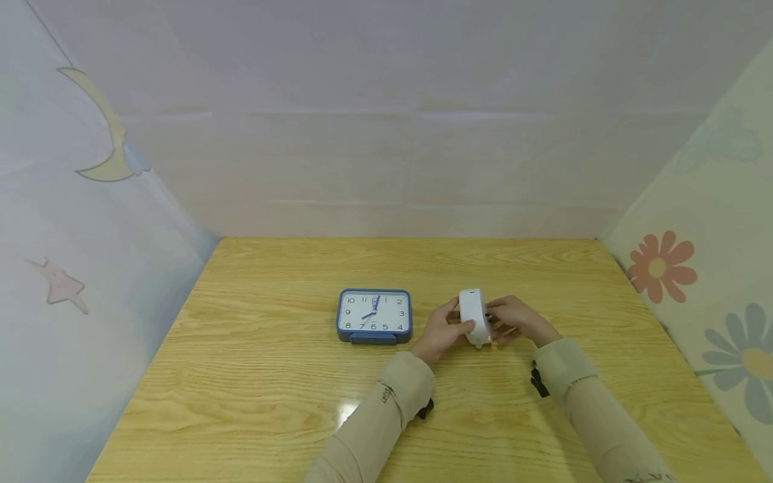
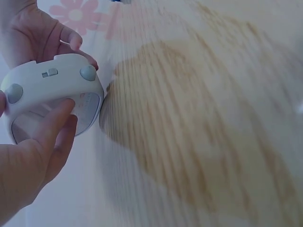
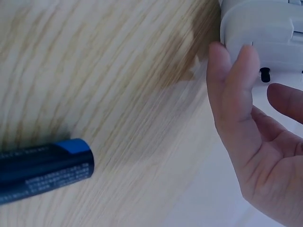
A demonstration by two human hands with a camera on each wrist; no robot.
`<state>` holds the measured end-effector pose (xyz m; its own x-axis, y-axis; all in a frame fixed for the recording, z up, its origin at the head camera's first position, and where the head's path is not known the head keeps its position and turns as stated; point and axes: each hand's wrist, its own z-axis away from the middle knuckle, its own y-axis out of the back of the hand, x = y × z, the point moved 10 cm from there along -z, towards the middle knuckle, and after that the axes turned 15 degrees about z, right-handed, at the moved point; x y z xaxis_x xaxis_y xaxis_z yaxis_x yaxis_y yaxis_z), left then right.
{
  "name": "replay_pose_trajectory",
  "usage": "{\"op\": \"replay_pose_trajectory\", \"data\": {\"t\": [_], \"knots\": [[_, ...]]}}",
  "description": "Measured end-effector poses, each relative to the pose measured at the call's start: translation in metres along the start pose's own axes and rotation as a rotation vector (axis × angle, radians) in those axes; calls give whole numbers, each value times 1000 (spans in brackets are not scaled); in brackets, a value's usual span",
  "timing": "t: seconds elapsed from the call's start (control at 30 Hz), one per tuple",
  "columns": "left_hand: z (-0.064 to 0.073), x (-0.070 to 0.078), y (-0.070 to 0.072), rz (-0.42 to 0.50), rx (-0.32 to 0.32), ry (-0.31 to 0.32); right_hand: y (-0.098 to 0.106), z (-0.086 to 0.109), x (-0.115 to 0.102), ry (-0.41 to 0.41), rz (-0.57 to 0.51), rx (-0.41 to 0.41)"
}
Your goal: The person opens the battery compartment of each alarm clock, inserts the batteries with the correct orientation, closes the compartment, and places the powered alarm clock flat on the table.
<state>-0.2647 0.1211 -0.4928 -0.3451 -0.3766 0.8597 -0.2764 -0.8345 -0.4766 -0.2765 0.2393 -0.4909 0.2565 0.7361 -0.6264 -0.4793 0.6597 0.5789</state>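
Note:
A small white alarm clock (image 1: 471, 314) stands on edge between the two hands. My left hand (image 1: 439, 335) grips it, the thumb on its side and fingers across its glass front in the left wrist view. Two round feet and a small switch show on the clock's side (image 2: 52, 82) there. My right hand (image 1: 516, 318) is at the clock's back. In the right wrist view its fingertips (image 3: 244, 59) touch or nearly touch the white back, near a black knob (image 3: 265, 74); the thumb stands apart.
A blue rectangular clock (image 1: 374, 318) lies face up to the left of the hands. In the right wrist view a dark blue battery (image 3: 47, 168) lies on the wooden table (image 1: 253, 376). Patterned cloth walls (image 1: 386, 168) bound the table's back and sides.

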Motion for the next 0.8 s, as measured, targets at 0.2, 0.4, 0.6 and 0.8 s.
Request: {"op": "replay_pose_trajectory", "data": {"t": [0.2,0.4,0.6,0.8], "knots": [[1,2,1,-40,-1,-19,1,1,-1,11,11,7],[2,1,3,-51,15,-36,5,4,-1,29,19,34],[1,1,10,-81,54,-57,8,5,0,41,22,46],[1,1,15,-110,84,-66,10,7,-2,48,24,52]]}}
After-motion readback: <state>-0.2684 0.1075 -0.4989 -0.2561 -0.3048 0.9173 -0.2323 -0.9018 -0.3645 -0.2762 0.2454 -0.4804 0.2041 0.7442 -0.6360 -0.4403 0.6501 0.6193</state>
